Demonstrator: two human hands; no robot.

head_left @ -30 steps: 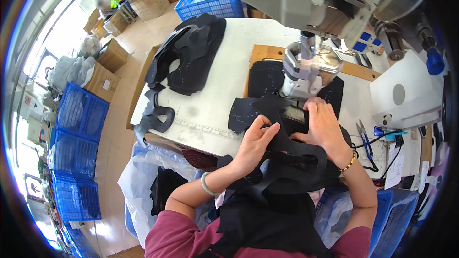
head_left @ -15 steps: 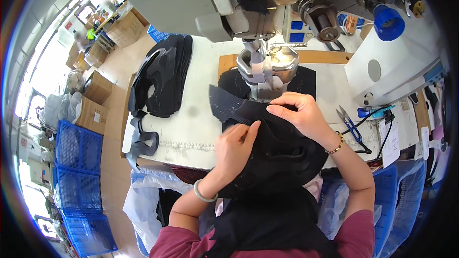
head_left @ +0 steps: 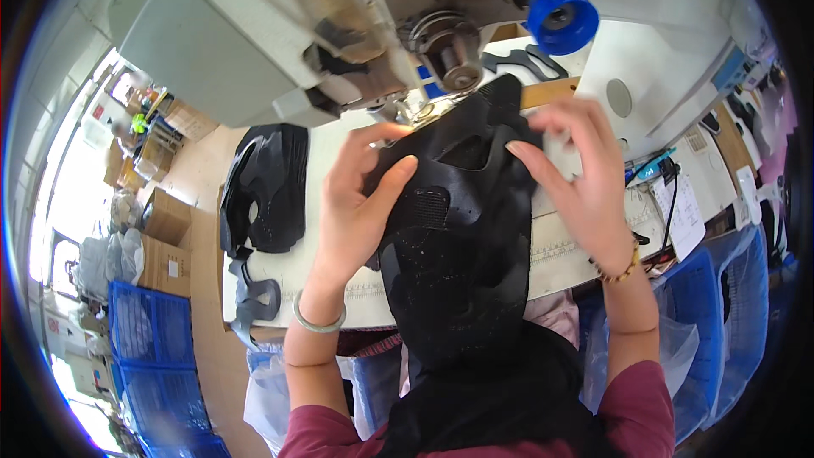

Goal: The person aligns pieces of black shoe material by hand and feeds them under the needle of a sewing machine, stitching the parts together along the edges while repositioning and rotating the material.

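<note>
A large black fabric piece with cut-outs and a small mesh patch is raised in front of me, its lower end lying against the black cloth on my lap. My left hand grips its left edge, thumb on the near face and the other fingers partly behind. At the upper right edge is my right hand, its thumb by the fabric and its fingers apart, slightly blurred. Behind the piece stands the sewing machine, whose needle area is mostly hidden by the fabric.
On the left of the white table lie a stack of black cut pieces and a loose grey-black piece. Another dark cut piece lies behind the machine. A paper sheet hangs at right. Blue crates stand on the floor.
The black piece has come off the machine bed and been lifted upright toward me. My left hand has moved left to its edge; my right hand has opened and shifted right. My view has turned.
</note>
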